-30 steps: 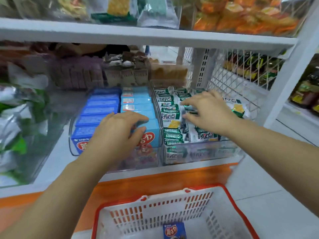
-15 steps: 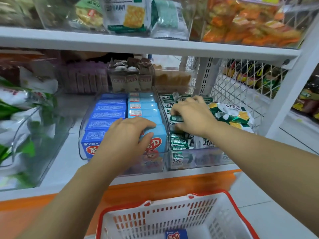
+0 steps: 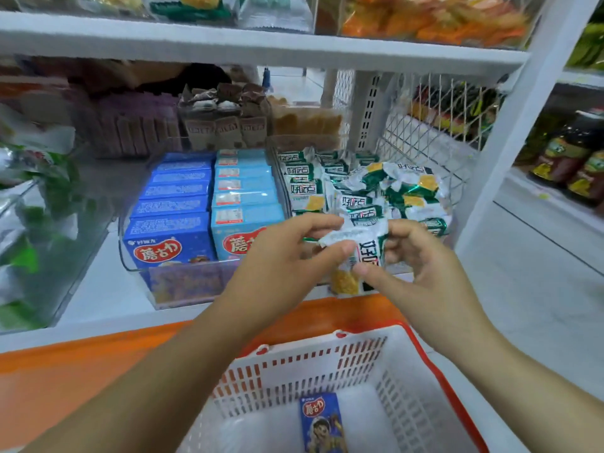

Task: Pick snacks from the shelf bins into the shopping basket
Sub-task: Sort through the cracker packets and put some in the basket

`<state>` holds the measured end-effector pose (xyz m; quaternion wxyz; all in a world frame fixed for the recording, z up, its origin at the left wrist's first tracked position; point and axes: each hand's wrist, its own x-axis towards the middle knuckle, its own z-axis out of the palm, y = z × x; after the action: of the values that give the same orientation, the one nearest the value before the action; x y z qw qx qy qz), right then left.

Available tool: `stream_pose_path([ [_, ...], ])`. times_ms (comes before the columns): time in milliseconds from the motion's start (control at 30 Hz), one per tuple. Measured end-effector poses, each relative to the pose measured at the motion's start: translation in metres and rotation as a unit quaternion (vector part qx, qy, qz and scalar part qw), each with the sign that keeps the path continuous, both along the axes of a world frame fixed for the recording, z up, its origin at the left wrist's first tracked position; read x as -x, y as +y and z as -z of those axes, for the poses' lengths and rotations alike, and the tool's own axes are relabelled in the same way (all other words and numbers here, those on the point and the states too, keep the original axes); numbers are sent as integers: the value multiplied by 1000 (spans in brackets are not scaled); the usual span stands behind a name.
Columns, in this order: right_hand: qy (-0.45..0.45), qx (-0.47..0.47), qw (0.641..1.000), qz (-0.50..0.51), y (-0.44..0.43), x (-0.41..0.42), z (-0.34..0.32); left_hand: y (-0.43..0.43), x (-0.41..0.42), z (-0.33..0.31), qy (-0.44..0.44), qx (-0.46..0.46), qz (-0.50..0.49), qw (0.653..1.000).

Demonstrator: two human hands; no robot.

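While two-handed, packet [image 3: 367, 253] at bin [image 3: 283, 191] edge

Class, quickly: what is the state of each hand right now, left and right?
Left hand: closed, pinching the cracker packet at its upper edge.
Right hand: closed, holding the same cracker packet's other side.

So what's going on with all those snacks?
A person is picking out snacks. Their left hand and right hand both pinch one small crinkly white-and-green snack packet, held in front of the pile of matching packets. Below the hands sits a white plastic shopping basket with a red rim, and one dark blue cardboard snack box lies in it.
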<state>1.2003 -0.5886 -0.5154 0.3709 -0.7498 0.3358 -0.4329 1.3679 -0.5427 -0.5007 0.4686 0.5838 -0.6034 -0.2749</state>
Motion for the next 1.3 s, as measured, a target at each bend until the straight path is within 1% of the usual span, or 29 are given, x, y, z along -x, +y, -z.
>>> stream_pose_path([
  [67, -9, -17, 1000, 9, 3, 5, 4, 1, 4, 4, 68, -27, 20, 997],
  [167, -22, -49, 999, -2, 4, 10, 5, 1, 10, 11, 162, -20, 22, 986],
  [300, -17, -55, 998, -13, 4, 15, 3, 2, 18, 14, 203, 11, -1, 979],
  [467, -6, -61, 998, 0, 3, 18, 6, 5, 21, 11, 218, -3, 4, 976],
  [633, -1, -75, 997, -5, 5, 13, 5, 9, 20, 8, 205, -6, -2, 979],
  [833, 20, -124, 990, -60, 5, 13, -5, 11, 16, 3, 191, -11, -30, 981],
  [900, -6, -159, 986, -43, 2, 15, -6, 10, 15, 3, 224, -44, -29, 973],
  [967, -55, -198, 979, -13, -2, 17, -6, 8, 13, 5, 268, -97, -9, 959],
  [1033, -87, -236, 968, -3, -6, 18, -5, 9, 12, 6, 290, -138, 12, 947],
  [1167, -138, -300, 944, -16, -7, 20, -4, 10, 15, 7, 321, -160, 9, 933],
  [1300, -167, -332, 928, -28, -5, 20, -6, 10, 17, 5, 298, -154, -8, 942],
])
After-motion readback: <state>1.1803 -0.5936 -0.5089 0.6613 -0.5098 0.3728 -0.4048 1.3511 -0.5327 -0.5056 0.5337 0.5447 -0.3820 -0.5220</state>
